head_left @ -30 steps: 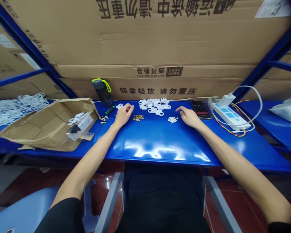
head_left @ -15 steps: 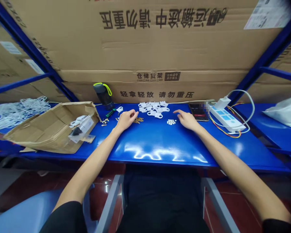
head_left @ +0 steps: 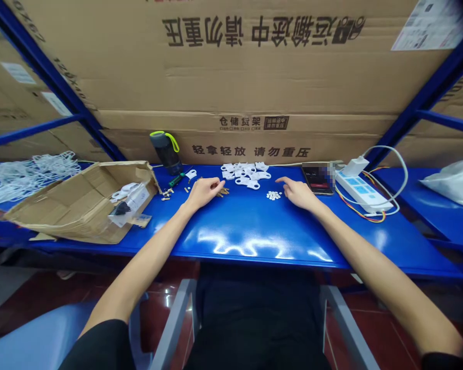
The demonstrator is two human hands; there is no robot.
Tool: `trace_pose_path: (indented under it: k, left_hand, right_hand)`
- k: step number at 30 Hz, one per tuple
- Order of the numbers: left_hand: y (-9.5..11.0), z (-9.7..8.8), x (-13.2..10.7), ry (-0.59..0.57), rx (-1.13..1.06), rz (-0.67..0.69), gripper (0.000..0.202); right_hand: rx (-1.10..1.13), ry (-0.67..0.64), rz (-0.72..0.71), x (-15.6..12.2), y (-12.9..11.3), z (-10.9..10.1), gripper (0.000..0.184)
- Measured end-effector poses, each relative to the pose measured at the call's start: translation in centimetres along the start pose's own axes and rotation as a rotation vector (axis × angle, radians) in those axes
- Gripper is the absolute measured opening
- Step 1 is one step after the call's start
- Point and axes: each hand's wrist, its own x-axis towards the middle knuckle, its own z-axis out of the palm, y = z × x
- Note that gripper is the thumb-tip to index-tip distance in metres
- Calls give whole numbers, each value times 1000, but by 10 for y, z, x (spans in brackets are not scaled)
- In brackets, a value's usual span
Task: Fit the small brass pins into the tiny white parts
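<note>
My left hand rests on the blue bench, fingers loosely curled over a small heap of brass-coloured parts; whether it grips one is hidden. My right hand lies flat on the bench with fingers stretched out, holding nothing, just right of a cluster of small white round pieces. A pile of white plastic parts lies behind and between both hands.
A torn cardboard box with bagged parts sits at left. A dark bottle with a green loop and a green-handled tool stand behind it. A phone, a power strip with cables and stacked cartons fill the back.
My left hand has slid right onto the brass parts. The right hand has barely moved. The view has tilted slightly.
</note>
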Motion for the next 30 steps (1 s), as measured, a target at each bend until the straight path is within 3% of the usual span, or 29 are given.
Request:
trace_pose_path:
  k: [12, 16, 19, 20, 23, 27, 30]
  left_hand:
    - [2, -3, -3, 7, 9, 17, 49]
    - [14, -2, -3, 67, 68, 54, 49]
    - [45, 0, -13, 177, 163, 113, 45]
    - [58, 1, -20, 160, 189, 146, 43]
    - [97, 6, -55, -45, 270, 257, 30]
    - [122, 10, -101, -267, 234, 171, 53]
    - [126, 16, -108, -379, 193, 137, 66]
  right_hand:
    - [193, -8, -6, -2, 5, -4, 52]
    - [141, 196, -59, -3, -6, -1, 40]
    - [112, 297, -184, -13, -31, -1, 38]
    - [114, 281, -255, -20, -41, -1, 40]
    - [89, 142, -445, -56, -68, 4, 54]
    - [34, -13, -427, -112, -83, 19, 72]
    - [-22, -77, -388, -131, -89, 26, 71]
